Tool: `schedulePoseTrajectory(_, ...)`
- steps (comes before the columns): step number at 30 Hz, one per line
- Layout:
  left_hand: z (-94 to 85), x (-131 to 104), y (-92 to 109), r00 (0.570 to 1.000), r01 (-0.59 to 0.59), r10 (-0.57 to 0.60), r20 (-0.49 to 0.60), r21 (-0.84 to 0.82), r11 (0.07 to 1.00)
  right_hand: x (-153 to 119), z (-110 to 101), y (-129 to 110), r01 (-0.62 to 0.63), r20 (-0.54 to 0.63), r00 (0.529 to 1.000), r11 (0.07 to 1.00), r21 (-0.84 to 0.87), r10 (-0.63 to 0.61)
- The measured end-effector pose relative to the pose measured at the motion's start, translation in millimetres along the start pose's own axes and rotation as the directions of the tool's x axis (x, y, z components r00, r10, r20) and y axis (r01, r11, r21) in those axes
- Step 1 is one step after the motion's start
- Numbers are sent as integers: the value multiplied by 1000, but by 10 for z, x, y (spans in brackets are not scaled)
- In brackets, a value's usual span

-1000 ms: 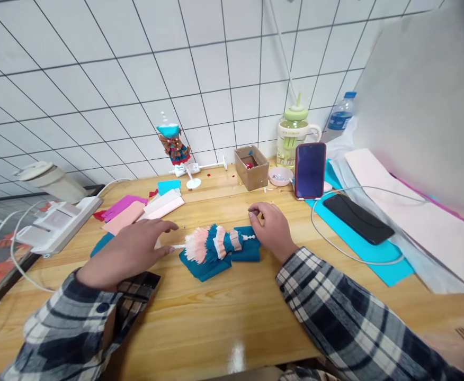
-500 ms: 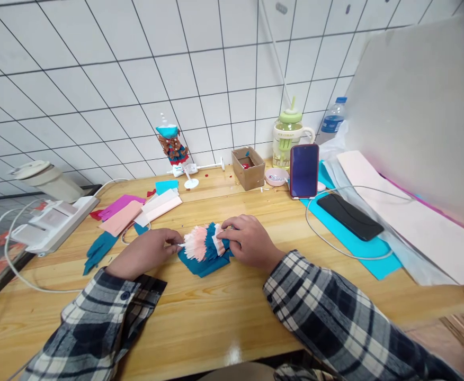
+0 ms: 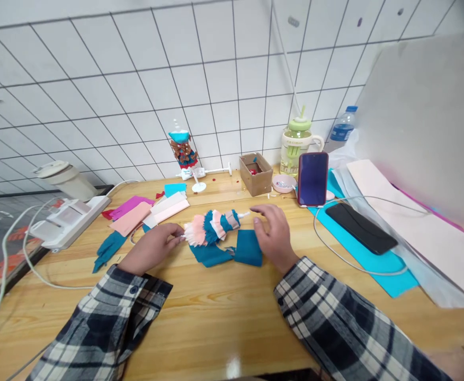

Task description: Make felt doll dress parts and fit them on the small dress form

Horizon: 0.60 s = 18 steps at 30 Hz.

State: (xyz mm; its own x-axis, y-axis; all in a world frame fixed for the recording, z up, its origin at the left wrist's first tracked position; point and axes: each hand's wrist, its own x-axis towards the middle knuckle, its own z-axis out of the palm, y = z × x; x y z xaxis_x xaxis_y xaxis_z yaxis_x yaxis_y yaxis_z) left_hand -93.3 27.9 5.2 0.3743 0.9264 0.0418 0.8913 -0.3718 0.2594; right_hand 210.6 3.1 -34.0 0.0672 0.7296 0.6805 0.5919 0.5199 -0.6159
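A ruffled crepe-paper craft (image 3: 212, 226) lies in front of me, layered in white, peach and teal, with a white tip at its right end. My left hand (image 3: 156, 246) pinches its left end between thumb and fingers. Just beyond the right tip, my right hand (image 3: 275, 235) is open, thumb and forefinger apart. Under and before the craft lies a teal piece of crepe paper (image 3: 212, 256). Close to the right hand is a squarer teal piece of crepe paper (image 3: 249, 248).
Folded peach paper (image 3: 132, 218) and a white strip (image 3: 169, 209) lie left. Behind stand a decorated figure (image 3: 183, 151), a cardboard box (image 3: 256, 182) and a green-lidded cup (image 3: 299, 143). A propped phone (image 3: 312, 180) and black phone (image 3: 361, 228) are right; a power strip (image 3: 71, 222) is left.
My right hand has come off the craft and moved right, uncovering its right end and the squarer teal piece. My left hand keeps its pinch. The view has shifted slightly.
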Motion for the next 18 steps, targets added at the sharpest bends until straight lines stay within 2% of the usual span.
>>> schedulePoseTrajectory(1,9,7,-13,999,15,-16,-47,-9,1000,8,2,37,-64,-42,997,998,-13,63)
schedulePoseTrajectory(2,23,14,-25,995,28,-30,-96,-21,999,9,12,62,-102,-35,994,994,-27,101)
schedulePoseTrajectory(3,43,20,-36,988,40,-45,-147,-36,999,2,28,71,-104,19,994,994,-34,105)
schedulePoseTrajectory(5,105,35,-50,969,52,-69,-237,-75,996,-40,71,36,-27,223,974,999,-24,32)
schedulePoseTrajectory(7,194,57,-44,946,39,-80,-315,-135,990,-117,122,-48,87,446,891,996,15,-84)
schedulePoseTrajectory(9,301,97,-9,917,2,-80,-390,-197,980,-211,169,-140,183,611,772,982,51,-176)
schedulePoseTrajectory(10,355,129,19,898,-22,-84,-431,-235,972,-256,189,-177,215,670,715,975,60,-199)
schedulePoseTrajectory(12,456,217,88,876,-93,-87,-474,-344,934,-321,219,-223,247,741,637,967,61,-210)
schedulePoseTrajectory(14,538,341,162,858,-113,-99,-504,-375,920,-344,229,-238,253,766,611,966,51,-200)
schedulePoseTrajectory(18,650,645,299,820,-150,-139,-556,-441,885,-311,214,-244,244,751,634,969,36,-188)
